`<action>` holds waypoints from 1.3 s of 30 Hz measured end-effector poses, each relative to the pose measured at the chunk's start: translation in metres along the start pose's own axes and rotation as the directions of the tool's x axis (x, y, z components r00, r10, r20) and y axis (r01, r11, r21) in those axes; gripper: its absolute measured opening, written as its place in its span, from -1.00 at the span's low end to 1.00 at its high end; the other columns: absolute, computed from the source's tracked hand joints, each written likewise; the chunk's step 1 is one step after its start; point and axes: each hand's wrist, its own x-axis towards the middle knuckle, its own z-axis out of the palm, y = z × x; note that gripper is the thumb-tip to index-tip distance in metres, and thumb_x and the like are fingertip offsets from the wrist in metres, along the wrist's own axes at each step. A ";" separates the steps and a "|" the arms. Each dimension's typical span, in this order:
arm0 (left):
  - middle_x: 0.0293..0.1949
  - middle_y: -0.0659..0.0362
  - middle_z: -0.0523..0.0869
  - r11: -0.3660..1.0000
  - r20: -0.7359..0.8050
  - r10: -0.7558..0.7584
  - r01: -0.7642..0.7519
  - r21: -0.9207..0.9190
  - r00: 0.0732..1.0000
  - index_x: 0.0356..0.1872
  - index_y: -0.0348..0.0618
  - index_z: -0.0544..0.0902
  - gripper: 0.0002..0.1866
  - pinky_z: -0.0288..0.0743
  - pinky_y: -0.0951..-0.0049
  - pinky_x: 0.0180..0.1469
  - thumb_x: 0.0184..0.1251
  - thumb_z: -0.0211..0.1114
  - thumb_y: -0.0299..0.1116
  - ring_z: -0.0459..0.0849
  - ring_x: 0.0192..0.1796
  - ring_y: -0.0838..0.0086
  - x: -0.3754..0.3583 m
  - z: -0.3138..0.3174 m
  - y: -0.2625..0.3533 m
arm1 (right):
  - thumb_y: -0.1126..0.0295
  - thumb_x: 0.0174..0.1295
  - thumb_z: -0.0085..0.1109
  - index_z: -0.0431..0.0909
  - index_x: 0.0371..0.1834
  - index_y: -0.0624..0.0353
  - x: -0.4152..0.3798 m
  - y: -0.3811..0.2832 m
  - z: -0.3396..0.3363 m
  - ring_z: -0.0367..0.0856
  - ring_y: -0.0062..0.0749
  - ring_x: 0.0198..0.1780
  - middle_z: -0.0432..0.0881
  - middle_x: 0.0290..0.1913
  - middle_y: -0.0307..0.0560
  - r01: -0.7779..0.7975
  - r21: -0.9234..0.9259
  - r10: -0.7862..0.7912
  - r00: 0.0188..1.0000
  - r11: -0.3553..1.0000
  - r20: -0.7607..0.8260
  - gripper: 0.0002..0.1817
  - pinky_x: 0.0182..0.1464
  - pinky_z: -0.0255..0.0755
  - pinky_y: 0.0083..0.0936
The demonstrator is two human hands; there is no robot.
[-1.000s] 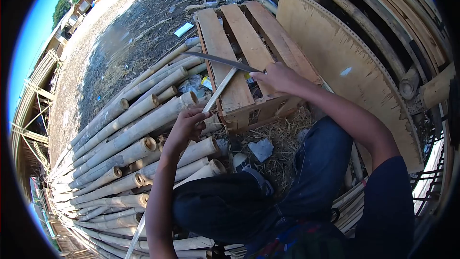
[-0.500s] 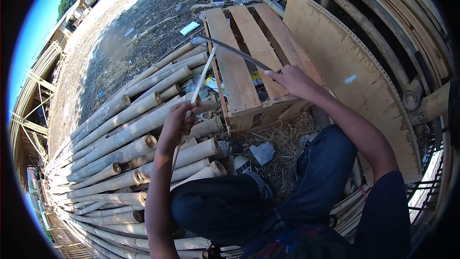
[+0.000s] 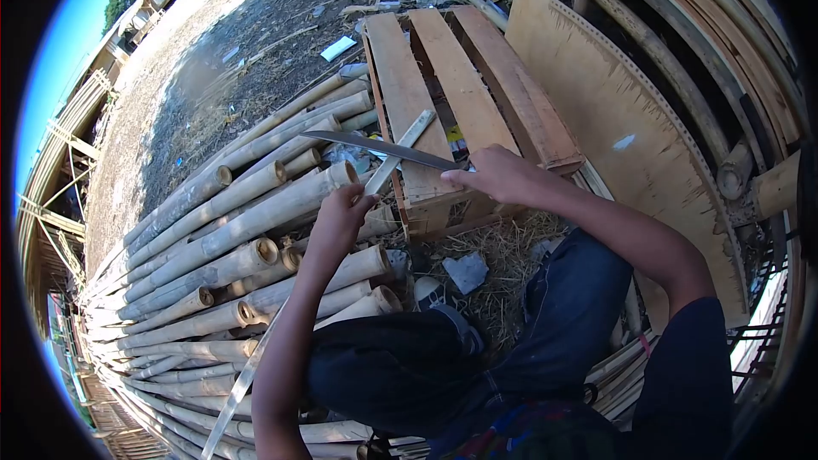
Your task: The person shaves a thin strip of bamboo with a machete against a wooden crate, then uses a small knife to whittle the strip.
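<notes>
My left hand (image 3: 345, 209) is closed round a long, thin pale strip (image 3: 399, 155). The strip's upper end lies over the wooden crate (image 3: 464, 77), and its lower part runs back under my left forearm to the bottom left. My right hand (image 3: 490, 172) grips the handle of a long-bladed knife (image 3: 375, 144), at the crate's near edge. The blade points left and crosses the strip just beyond my left hand. My right hand hides the knife's handle.
Cut bamboo poles (image 3: 247, 221) lie stacked at the left, their ends toward me. A curved plywood sheet (image 3: 622, 119) leans right of the crate. A pale stone (image 3: 466, 273) rests on straw near my shoe (image 3: 429, 291). More poles stand behind the plywood.
The knife and my right hand have moved left and toward me. My left hand has shifted slightly right, and the strip now tilts more to the right, its broad face showing.
</notes>
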 end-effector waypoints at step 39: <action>-0.60 0.24 0.50 0.965 -0.013 0.161 -0.155 0.211 0.987 -0.13 -0.25 0.63 -0.59 0.36 0.44 -0.49 0.43 0.23 -0.03 0.45 -0.57 0.59 -0.003 0.005 -0.009 | -0.34 0.33 -0.03 0.43 -0.73 0.30 -0.003 -0.001 -0.002 0.56 -0.25 -0.63 0.48 -0.71 -0.01 -0.093 0.063 0.086 0.991 0.994 0.106 -0.17 -0.44 0.47 -0.25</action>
